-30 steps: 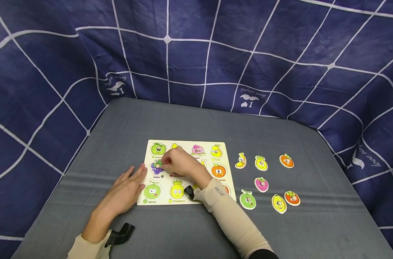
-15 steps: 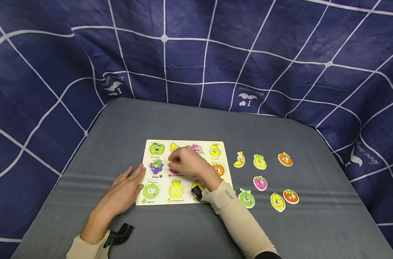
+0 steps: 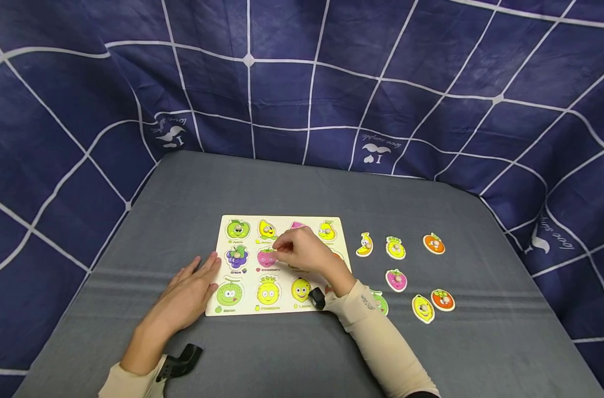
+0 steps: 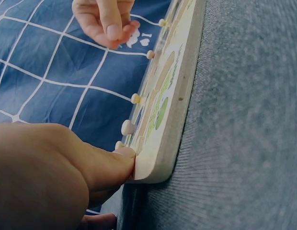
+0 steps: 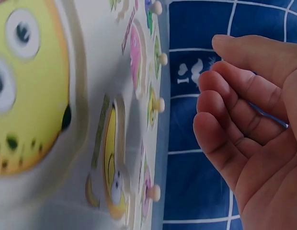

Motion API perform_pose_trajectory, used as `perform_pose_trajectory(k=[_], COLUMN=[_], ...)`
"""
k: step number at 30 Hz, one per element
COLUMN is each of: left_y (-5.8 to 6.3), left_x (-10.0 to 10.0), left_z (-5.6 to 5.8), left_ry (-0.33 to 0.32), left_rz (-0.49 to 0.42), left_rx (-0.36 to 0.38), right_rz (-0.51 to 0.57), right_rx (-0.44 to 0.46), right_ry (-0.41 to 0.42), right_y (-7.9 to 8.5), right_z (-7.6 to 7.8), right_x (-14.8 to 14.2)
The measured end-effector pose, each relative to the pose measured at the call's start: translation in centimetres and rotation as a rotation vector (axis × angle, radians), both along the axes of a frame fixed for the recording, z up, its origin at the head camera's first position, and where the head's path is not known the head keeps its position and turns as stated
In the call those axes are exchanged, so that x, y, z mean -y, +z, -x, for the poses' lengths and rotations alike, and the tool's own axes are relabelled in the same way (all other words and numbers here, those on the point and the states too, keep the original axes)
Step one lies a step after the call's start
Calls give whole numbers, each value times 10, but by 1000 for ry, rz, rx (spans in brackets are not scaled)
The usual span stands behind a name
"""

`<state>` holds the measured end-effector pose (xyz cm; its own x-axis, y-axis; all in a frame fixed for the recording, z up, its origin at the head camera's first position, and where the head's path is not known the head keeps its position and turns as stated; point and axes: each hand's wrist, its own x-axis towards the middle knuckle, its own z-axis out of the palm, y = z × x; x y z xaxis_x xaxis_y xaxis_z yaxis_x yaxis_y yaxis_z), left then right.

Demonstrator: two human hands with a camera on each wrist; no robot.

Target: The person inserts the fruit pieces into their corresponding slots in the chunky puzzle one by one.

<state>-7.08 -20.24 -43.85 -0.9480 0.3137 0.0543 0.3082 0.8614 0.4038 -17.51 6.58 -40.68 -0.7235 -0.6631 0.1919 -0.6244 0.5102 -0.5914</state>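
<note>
A fruit puzzle board point(image 3: 288, 308) lies flat on the table. Knobbed apple point(image 3: 238, 229), mango point(image 3: 267, 228), pear point(image 3: 327, 231) and grape point(image 3: 237, 257) pieces sit in it; the peach point(image 3: 298, 225) is partly covered by the right hand. Printed strawberry point(image 3: 266, 257), melon point(image 3: 229, 294) and pineapple point(image 3: 268, 291) recesses show without knobs. My left hand point(image 3: 184, 296) rests at the board's left edge, fingers extended, its thumb point(image 4: 112, 165) touching the corner. My right hand point(image 3: 306, 251) hovers over the board's middle, fingers loosely bent, with nothing between them in the right wrist view.
Right of the board lie loose knobbed pieces: banana point(image 3: 364, 245), pineapple piece point(image 3: 395, 248), orange point(image 3: 434, 244), strawberry piece point(image 3: 396, 280), lemon point(image 3: 423, 308) and tomato point(image 3: 442, 300). The right sleeve point(image 3: 381, 337) partly covers a melon piece point(image 3: 380, 302). A blue checked curtain point(image 3: 282, 83) stands behind the grey table point(image 3: 262, 185).
My right hand has come away from the grape piece and moved right across the board, uncovering the strawberry and mango. The left hand stays at the board's edge.
</note>
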Motion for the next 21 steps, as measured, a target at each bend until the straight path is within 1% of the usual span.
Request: perform_pose_trajectory(k=[3, 7, 16, 21], left_y=[0, 0, -1, -1], left_x=[0, 0, -1, 0], left_z=[0, 1, 0, 0], left_ry=[-1, -4, -5, -7], left_rz=[0, 0, -6, -11], left_rx=[-3, -4, 10, 5], right_rz=[-3, -5, 32, 43], right_rx=[31, 46, -15, -6], right_ry=[-31, -59, -104, -121], right_y=[1, 3, 5, 6], right_z=[-1, -4, -6, -8], right_x=[-8, -19, -49, -66])
